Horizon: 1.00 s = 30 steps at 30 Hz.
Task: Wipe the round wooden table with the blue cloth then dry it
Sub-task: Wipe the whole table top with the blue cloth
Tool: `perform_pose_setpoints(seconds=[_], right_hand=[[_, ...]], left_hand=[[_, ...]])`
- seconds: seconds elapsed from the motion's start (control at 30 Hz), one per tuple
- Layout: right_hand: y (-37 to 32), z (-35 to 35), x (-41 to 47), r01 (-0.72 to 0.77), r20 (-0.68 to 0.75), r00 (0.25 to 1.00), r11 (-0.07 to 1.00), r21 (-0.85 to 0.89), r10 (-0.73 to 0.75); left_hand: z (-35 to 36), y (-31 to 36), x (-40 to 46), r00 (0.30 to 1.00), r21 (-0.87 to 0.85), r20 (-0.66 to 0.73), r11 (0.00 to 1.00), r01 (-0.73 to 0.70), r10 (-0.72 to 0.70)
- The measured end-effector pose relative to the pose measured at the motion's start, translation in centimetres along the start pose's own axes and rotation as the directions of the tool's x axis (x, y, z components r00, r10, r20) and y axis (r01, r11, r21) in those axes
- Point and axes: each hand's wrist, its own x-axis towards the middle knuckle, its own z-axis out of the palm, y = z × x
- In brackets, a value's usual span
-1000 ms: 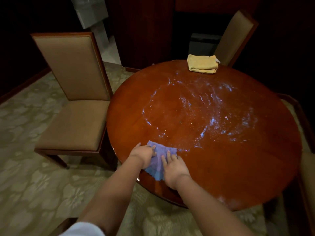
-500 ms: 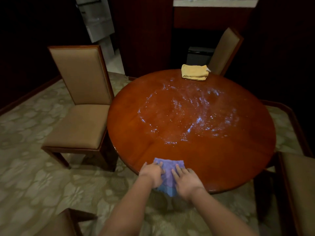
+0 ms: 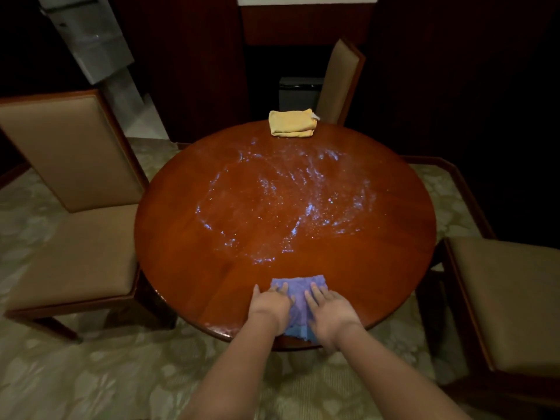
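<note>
Hands (image 3: 269,307) (image 3: 330,313) press flat (fingers straight) on blue cloth (image 3: 298,301).

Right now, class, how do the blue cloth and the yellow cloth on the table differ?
The blue cloth lies spread flat at the near edge, partly overhanging it; the yellow cloth sits folded thick at the far edge. The left hand and right hand press the blue cloth; the yellow cloth is untouched. Both rest on the round wooden table.

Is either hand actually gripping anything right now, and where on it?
Nothing is gripped. Both the left hand and right hand press flat on the blue cloth, fingers straight, one on each side of it.
</note>
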Motion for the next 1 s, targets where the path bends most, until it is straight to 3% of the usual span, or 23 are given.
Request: perform_pose_setpoints(seconds=[0.27,0.47,0.67,1.0], right_hand=[[2.1,-1.8,5.0,-0.070,-0.013,0.997,0.996,0.063,0.071],[1.0,-2.0,4.0,-0.126,0.010,0.992,0.985,0.114,0.126],[-0.4,-0.6,0.0,-0.136,0.021,0.991,0.983,0.120,0.134],[-0.1,2.6,-3.5,-0.269,0.019,0.962,0.931,0.245,0.273]], left_hand=[[-3.0,-1.2,4.4,0.998,0.098,-0.063,0.995,0.013,-0.006],[-3.8,-0.2,3.2,0.999,0.135,-0.048,0.991,-0.003,0.009],[-2.0,0.4,0.7,0.998,0.058,-0.010,0.996,-0.062,0.063],[-1.0,1.8,1.0,0.967,0.207,-0.013,0.947,-0.245,0.253]])
